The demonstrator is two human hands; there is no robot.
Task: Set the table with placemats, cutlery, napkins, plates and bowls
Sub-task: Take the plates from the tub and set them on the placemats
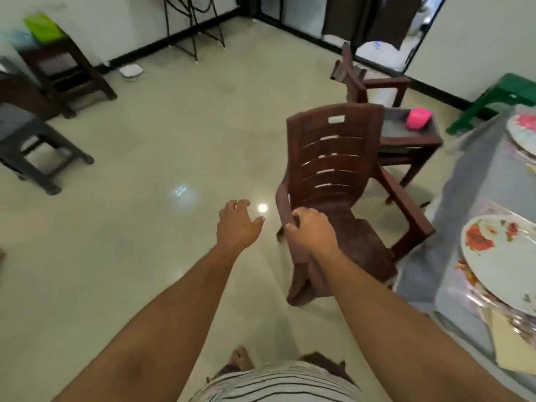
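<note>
Flowered plate (504, 265) lies on table (464, 204) at right edge, second plate (522, 132) farther along. Right hand (311, 227) grips armrest of brown chair (333, 181) beside table. Left hand (236, 224) hovers free over floor (145, 227), fingers loosely spread, holding nothing.

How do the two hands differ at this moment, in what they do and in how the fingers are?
The right hand grips the near armrest of the brown chair; the left hand holds nothing. The right hand's fingers curl round the armrest; the left hand's fingers are spread and loosely bent, over the bare floor. Both arms reach forward, and the two hands are close together.
</note>
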